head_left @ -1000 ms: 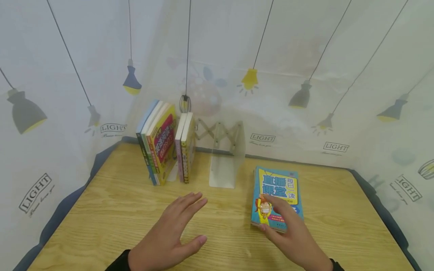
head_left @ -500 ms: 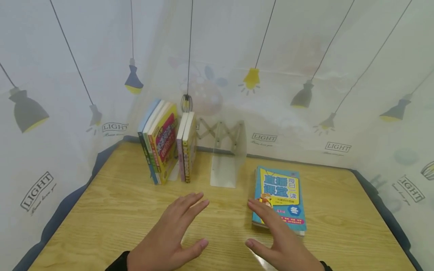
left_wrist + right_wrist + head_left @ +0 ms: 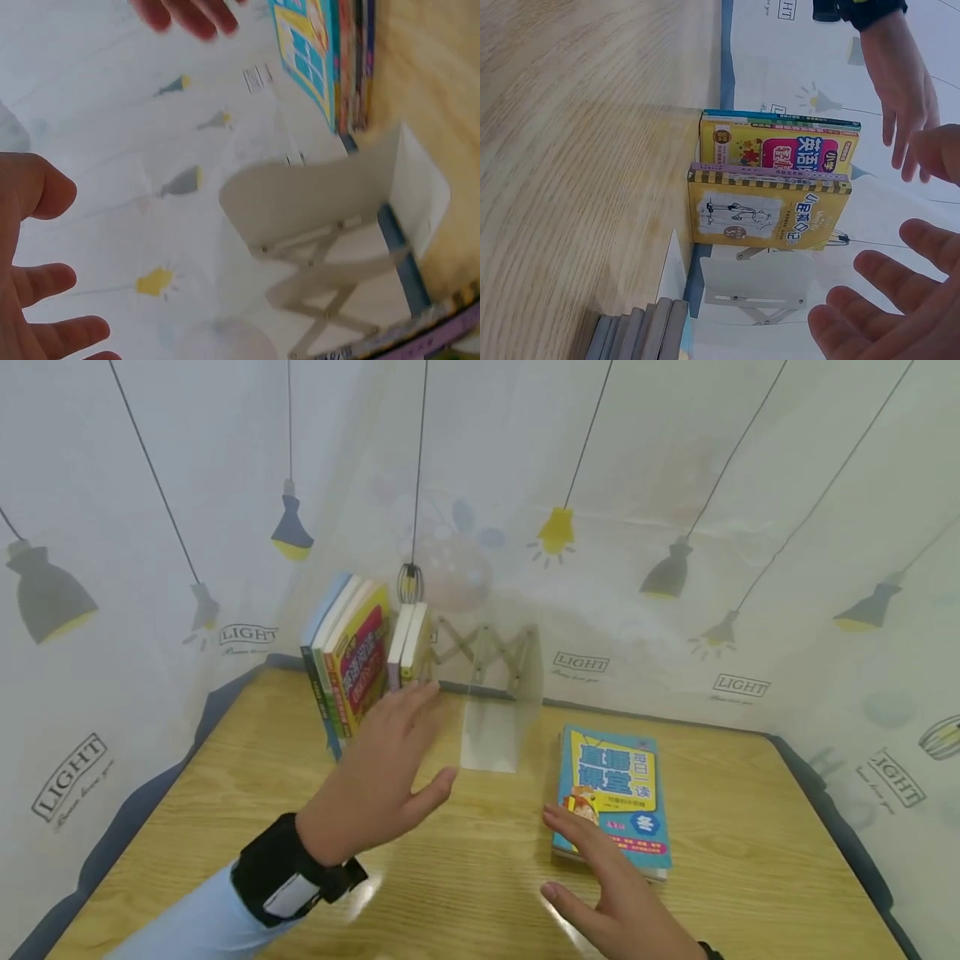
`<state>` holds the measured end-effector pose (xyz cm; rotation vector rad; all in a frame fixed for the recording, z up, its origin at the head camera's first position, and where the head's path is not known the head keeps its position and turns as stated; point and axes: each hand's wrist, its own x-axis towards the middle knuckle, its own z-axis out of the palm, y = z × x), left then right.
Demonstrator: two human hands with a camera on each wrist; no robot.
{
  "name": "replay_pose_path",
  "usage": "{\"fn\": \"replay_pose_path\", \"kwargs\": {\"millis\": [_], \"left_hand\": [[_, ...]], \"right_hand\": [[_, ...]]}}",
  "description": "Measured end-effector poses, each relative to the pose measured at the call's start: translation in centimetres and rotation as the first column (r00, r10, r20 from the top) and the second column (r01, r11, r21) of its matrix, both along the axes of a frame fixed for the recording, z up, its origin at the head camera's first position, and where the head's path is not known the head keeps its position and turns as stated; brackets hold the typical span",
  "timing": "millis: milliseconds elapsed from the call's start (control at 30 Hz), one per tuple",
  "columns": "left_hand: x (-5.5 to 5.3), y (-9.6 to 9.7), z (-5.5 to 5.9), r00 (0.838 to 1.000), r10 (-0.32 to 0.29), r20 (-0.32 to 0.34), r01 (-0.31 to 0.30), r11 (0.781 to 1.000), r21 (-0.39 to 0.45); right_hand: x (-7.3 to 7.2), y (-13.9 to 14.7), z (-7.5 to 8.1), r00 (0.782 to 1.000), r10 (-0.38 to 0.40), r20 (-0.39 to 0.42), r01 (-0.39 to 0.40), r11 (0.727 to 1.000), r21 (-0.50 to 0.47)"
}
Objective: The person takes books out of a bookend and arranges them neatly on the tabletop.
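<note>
My left hand (image 3: 378, 768) hovers in front of the upright books with its fingers spread, holding nothing; it overlaps their lower part in the head view. Taller books (image 3: 363, 652) lean on the left of the row, and two smaller books (image 3: 408, 643) stand beside them; the outer one has a yellow cover (image 3: 769, 214) with a cartoon figure. My right hand (image 3: 626, 885) is held loosely apart, near the front left corner of a stack of blue-covered books (image 3: 615, 802) lying flat. Between row and stack stands a white expanding metal bookend (image 3: 491, 735).
The wooden table (image 3: 465, 877) backs onto a pale curtain (image 3: 480, 468) printed with hanging lamps. Dark cloth (image 3: 165, 793) shows along the table's left side. A black wrist strap (image 3: 281, 868) sits over a light blue sleeve on the left arm.
The left hand has moved forward and up toward the upright books, bringing its wrist and sleeve into view. The right hand has shifted left off the blue stack, then stayed almost still.
</note>
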<state>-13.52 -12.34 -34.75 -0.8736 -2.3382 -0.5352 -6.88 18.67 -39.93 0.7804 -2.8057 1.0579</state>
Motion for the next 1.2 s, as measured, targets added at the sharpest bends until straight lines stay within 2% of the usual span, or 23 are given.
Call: {"fn": "replay_pose_path", "kwargs": {"millis": [100, 167, 233, 367, 467, 633, 700, 767, 900, 1033, 1200], "left_hand": [[-2.4, -0.2, 0.7, 0.993, 0.082, -0.079, -0.088, 0.994, -0.069], [-4.0, -0.2, 1.2, 0.981, 0.149, -0.124, -0.164, 0.979, -0.119], [-5.6, -0.1, 1.6, 0.967, 0.211, -0.139, -0.233, 0.959, -0.163], [-8.8, 0.1, 2.4, 0.948, 0.31, -0.068, -0.317, 0.93, -0.188], [-10.9, 0.0, 2.5, 0.925, 0.381, 0.004, -0.372, 0.906, -0.203], [-13.7, 0.0, 1.7, 0.864, 0.489, 0.117, -0.448, 0.854, -0.263], [-14.4, 0.3, 1.2, 0.844, 0.522, 0.122, -0.469, 0.83, -0.304], [-14.7, 0.5, 0.9, 0.833, 0.542, 0.109, -0.482, 0.808, -0.338], [-14.8, 1.0, 0.7, 0.828, 0.559, 0.04, -0.504, 0.773, -0.385], [-14.4, 1.2, 0.6, 0.83, 0.557, 0.007, -0.511, 0.766, -0.391], [-14.1, 0.9, 0.4, 0.838, 0.545, 0.002, -0.498, 0.767, -0.404]], "right_hand": [[-0.1, 0.0, -0.1, 1.0, 0.006, -0.007, -0.006, 1.0, -0.009], [-0.1, -0.1, -0.2, 0.999, 0.021, -0.026, -0.021, 1.0, -0.015], [-0.3, -0.1, -0.4, 0.998, 0.038, -0.049, -0.039, 0.999, -0.02], [-0.6, -0.2, -0.5, 0.993, 0.085, -0.084, -0.088, 0.996, -0.027], [-0.7, -0.3, -0.4, 0.991, 0.11, -0.083, -0.113, 0.993, -0.037], [-0.8, -0.4, -0.3, 0.991, 0.118, -0.067, -0.122, 0.991, -0.049], [-0.8, -0.4, -0.3, 0.99, 0.121, -0.071, -0.125, 0.991, -0.054], [-0.8, -0.5, -0.3, 0.988, 0.127, -0.084, -0.132, 0.989, -0.061], [-0.8, -0.7, -0.4, 0.989, 0.124, -0.077, -0.129, 0.989, -0.068], [-0.7, -0.9, -0.8, 0.99, 0.125, -0.07, -0.129, 0.99, -0.055], [-0.7, -1.3, -1.1, 0.983, 0.158, -0.098, -0.164, 0.984, -0.062]]}}
